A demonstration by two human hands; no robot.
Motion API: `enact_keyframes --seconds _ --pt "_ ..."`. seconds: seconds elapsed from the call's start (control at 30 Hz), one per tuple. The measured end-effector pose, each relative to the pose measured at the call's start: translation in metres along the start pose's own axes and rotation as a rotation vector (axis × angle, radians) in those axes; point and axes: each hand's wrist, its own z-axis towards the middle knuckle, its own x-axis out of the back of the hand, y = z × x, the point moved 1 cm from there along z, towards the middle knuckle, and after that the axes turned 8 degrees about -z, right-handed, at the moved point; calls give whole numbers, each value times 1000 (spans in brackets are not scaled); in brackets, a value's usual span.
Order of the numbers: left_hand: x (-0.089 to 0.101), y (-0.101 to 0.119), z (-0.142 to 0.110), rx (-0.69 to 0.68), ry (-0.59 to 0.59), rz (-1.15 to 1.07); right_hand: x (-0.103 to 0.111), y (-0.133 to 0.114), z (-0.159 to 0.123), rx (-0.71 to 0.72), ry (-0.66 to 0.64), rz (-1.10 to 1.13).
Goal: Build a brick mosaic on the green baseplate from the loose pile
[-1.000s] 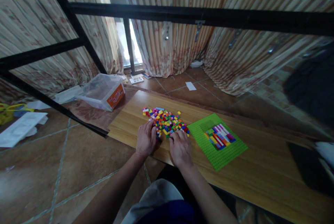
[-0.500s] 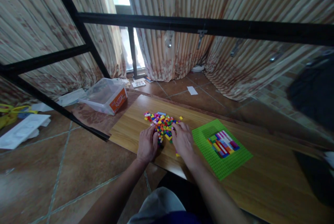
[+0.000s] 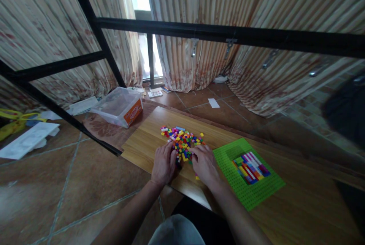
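A loose heap of small toy bricks in many colours lies on the wooden board. At its near left edge is my left hand, fingers bent and drawn together with the thumb close by; whatever is in them is hidden. My right hand reaches into the heap's right side with curled fingers, and their tips are too small to show what they grip. To the right lies a green baseplate carrying a patch of built-up coloured bricks. One yellow brick sits apart, beside my right wrist.
The wooden table runs off to the right, where a dark flat object lies. Beyond its left end stands a clear plastic box with an orange label. A black metal frame crosses in front of the curtains.
The view has shifted, so the scene sits lower and further right. My right hand has moved within the right side of the heap; a yellow brick now shows by its wrist. My left hand stays at the heap.
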Motion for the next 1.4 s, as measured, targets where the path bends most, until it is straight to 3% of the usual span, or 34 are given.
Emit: enact_keyframes --seconds 0.1,0.23,0.33,0.47,0.63,0.73,0.87,0.97,1.2,1.4 --pt "0 0 0 7 -2 13 3 6 9 -50 59 41" --pt "-1 -1 0 11 -2 25 3 27 39 -230 151 -28" --pt "-1 -1 0 1 0 34 -1 45 60 -328 113 -112" --pt "-1 0 -1 -3 -1 41 -12 56 73 -338 37 -165" --pt "-2 -2 0 6 -5 36 -14 52 68 -339 49 -148" --pt "-2 -3 1 10 -6 31 -3 42 56 -336 118 -73" --pt "-2 -5 3 14 -6 38 20 31 23 -347 282 290" --pt "-2 -5 4 12 -6 42 34 33 -12 -400 303 492" --pt "-2 -5 6 -3 -5 45 57 75 -89 -594 420 574" --pt "-2 -7 7 -16 -7 43 77 110 -116 -733 553 517"
